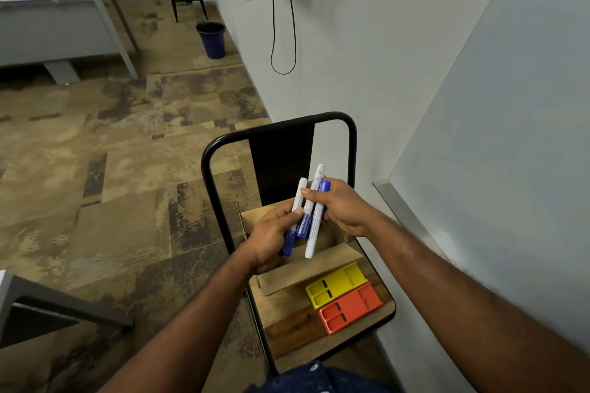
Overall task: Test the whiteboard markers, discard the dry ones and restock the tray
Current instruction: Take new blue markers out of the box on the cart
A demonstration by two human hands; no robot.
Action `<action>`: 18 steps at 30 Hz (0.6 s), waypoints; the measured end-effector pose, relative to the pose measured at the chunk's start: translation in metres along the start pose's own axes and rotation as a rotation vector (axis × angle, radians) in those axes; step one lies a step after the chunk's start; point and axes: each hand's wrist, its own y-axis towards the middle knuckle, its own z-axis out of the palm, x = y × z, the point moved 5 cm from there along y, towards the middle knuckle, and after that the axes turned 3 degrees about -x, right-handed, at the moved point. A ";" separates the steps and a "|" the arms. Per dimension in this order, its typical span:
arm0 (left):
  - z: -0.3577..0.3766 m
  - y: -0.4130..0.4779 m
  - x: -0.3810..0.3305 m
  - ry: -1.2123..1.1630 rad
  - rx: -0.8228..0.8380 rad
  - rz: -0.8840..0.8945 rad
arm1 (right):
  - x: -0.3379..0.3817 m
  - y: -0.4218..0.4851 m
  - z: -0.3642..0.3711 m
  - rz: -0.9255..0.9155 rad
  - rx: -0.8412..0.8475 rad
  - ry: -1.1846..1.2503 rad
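Left hand: fingers curled round the lower ends of the markers, thumb pressed on a barrel.
Right hand: grips the upper ends, thumb laid across the barrels.
Markers: three, held as a loose bundle between both hands, above the box. White barrels, blue caps. Two caps point down toward the left hand; one points up at the right fingers.
Handling: judged light, stiff and smooth. Round plastic barrels are likely to roll or slide against each other in a bundle.
Hold point: judged best at mid-barrel, one marker at a time. To uncap, hold the barrel in one hand and the cap in the other.
Box: cardboard, flaps open, directly below the hands, on the chair seat.
Trays: yellow and orange, side by side, touching, on the seat nearer the person than the hands.
Chair: black frame; its back rises just beyond the hands.
Board: pale panel with a metal edge, right of the right hand. Judged to be the whiteboard.
Bin: blue, on the floor by the wall, well beyond the hands. Judged to be the discard point.
Hidden: the hands cover most of the box interior, so whether it holds more markers cannot be told. The left fingers behind the barrels are out of sight. Barrel print is too small to read. All tips are capped, so ink condition is unknown.
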 end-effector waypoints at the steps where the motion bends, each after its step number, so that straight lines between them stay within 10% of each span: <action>1: 0.000 0.000 0.000 -0.015 -0.003 -0.002 | 0.000 0.000 -0.001 -0.007 -0.015 0.006; 10: 0.004 -0.004 -0.005 -0.245 -0.029 -0.028 | 0.000 0.001 -0.021 -0.044 -0.195 0.129; 18: 0.003 -0.001 -0.001 -0.195 -0.023 -0.069 | 0.017 -0.009 -0.010 -0.449 -0.050 -0.532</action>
